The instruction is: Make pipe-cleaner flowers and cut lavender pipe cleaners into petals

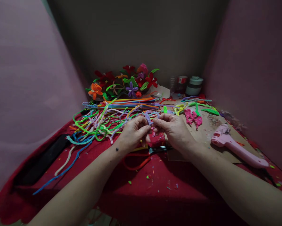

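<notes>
A light purple pipe cleaner, bent into loops, is pinched between my two hands above the middle of the table. My left hand grips its left side with thumb and forefinger. On the other side, the closed fingertips of my right hand press on the same pipe cleaner. Both hands nearly touch, and the fingers hide part of the piece. Behind them lies a tangle of green, white and pink pipe cleaners.
Pipe-cleaner flowers stand at the back beside a lidded cup. On the right, a pink hot-air tool and pink petals rest on cardboard. A long black object lies left on the red cloth.
</notes>
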{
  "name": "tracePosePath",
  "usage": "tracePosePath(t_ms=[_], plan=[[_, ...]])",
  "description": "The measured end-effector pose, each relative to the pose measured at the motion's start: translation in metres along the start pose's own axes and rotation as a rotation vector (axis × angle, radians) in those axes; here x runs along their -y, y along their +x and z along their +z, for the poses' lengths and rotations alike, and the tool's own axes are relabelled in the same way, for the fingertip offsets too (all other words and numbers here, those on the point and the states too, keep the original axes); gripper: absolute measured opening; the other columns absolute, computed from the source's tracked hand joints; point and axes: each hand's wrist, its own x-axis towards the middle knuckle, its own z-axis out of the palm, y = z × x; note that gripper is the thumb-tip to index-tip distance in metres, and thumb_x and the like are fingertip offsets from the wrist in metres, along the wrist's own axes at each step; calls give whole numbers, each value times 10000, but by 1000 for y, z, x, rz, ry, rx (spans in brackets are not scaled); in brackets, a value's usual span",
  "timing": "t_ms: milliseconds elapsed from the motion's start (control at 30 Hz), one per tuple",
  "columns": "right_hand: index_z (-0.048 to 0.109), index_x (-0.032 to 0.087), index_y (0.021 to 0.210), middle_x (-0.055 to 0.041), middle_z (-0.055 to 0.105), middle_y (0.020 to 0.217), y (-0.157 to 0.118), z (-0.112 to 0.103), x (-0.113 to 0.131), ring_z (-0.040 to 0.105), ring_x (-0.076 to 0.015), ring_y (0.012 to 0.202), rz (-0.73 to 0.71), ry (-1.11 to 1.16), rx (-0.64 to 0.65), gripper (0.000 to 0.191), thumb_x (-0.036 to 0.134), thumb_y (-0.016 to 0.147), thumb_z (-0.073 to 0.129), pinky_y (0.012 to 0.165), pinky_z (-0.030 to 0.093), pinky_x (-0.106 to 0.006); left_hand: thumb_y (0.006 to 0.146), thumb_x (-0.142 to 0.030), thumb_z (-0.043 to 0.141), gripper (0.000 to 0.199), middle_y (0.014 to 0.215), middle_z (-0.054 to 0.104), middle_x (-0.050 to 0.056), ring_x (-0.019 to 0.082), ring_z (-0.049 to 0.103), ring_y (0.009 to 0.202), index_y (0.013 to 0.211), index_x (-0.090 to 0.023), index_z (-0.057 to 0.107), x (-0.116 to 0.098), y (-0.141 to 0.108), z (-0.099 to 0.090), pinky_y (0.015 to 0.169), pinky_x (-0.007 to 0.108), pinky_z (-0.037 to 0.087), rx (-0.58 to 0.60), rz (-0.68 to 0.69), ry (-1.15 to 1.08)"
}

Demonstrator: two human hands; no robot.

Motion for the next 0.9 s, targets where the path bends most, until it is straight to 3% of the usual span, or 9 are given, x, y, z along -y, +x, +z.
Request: tracePosePath(t_ms=[233,500,733,900], plan=[[559,150,563,24,535,472,-4,3,1,456,-72,425,-25,-224,-6,188,280,672,640,435,345,-215,743,-239,564,133,495,579,-34,102,533,360,794,-165,465,3,1,-2,333,187,420,20,37,-60],[599,141,570,-4,551,507,-6,2,8,453,-86,450,-32,-312,52,297,371,751,548,458,332,-233,688,-266,638,215,489,585,-33,101,527,344,823,-145,522,-4,0,-2,322,185,418,-46,56,-105],[533,160,507,35,452,449,-5,0,0,331,-61,385,24,-132,64,300,354,734,567,401,219,-229,667,-279,662,242,541,610,-18,106,548,370,831,-143,548,-2,1,-3,324,189,434,-43,46,-138],[523,160,491,36,422,427,-5,0,-5,328,-64,389,-20,-167,17,339,377,749,555,413,216,-238,670,-258,657,226,559,612,-15,120,565,394,833,-145,548,0,1,-1,325,198,445,-62,70,-117]])
